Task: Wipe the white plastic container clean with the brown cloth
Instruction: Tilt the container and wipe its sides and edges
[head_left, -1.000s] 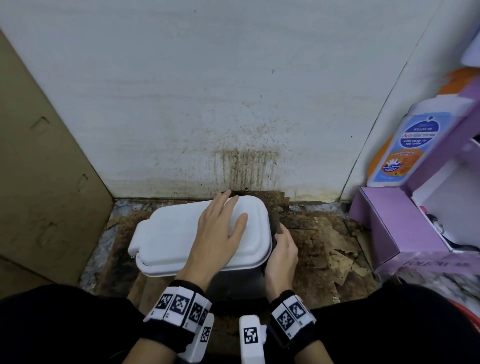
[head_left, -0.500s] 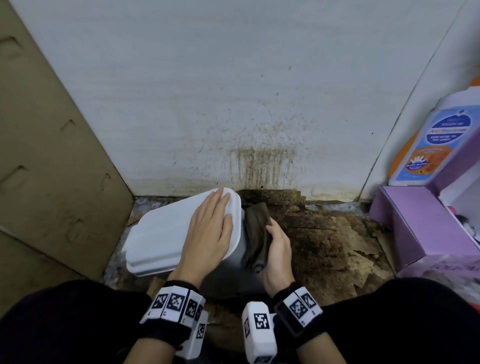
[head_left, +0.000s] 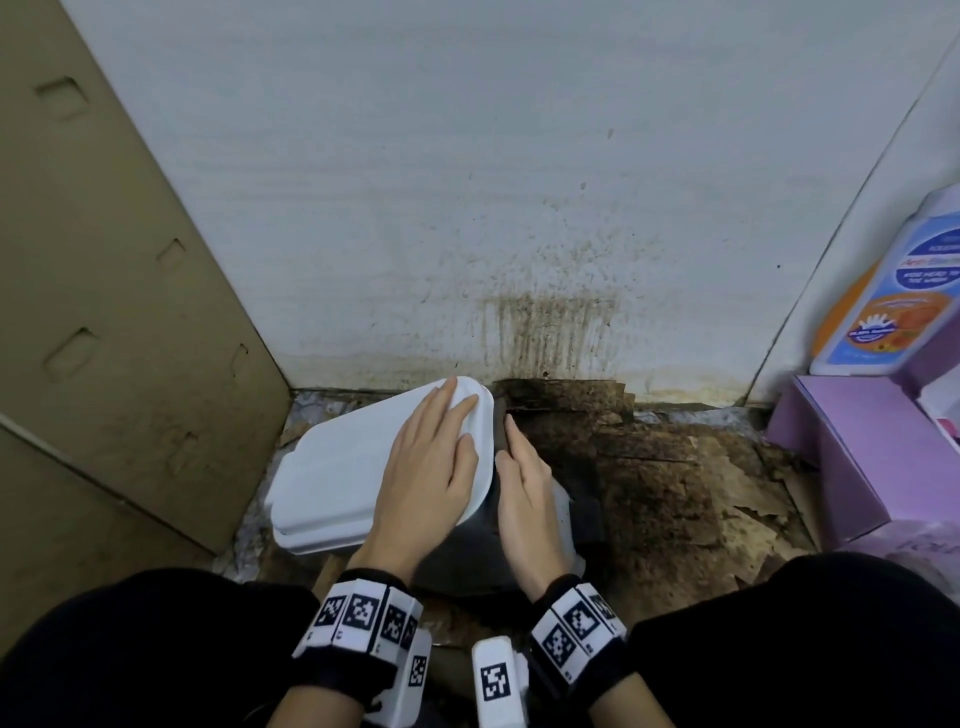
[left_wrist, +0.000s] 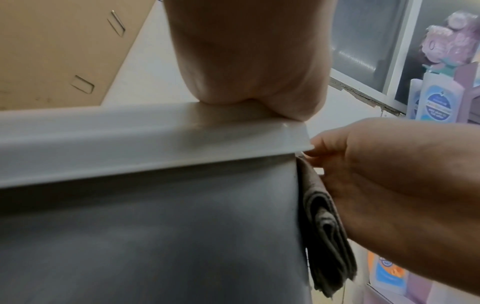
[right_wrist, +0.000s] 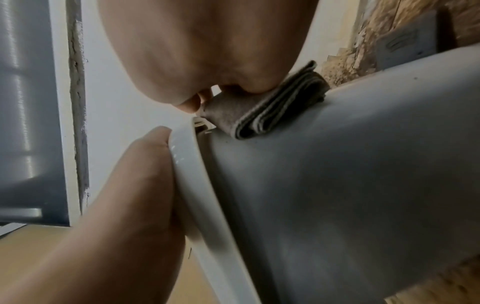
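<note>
The white plastic container stands on the floor, tipped to the left, with its white lid on. My left hand lies flat on the lid with straight fingers, seen from below as the left hand against the lid's rim. My right hand presses the folded brown cloth flat against the container's right wall. From the left wrist, the cloth sits between that hand and the grey-looking wall, just under the lid's rim. Most of the cloth is hidden under the palm.
A cardboard panel leans at the left. The white back wall carries a brown stain. The floor to the right is brown and peeling. A purple box and a soap bottle stand at the far right. My dark-clad knees fill the bottom.
The container has tipped further left under my left hand. My right hand has flattened and slid with the cloth along the right wall, up under the lid's rim.
</note>
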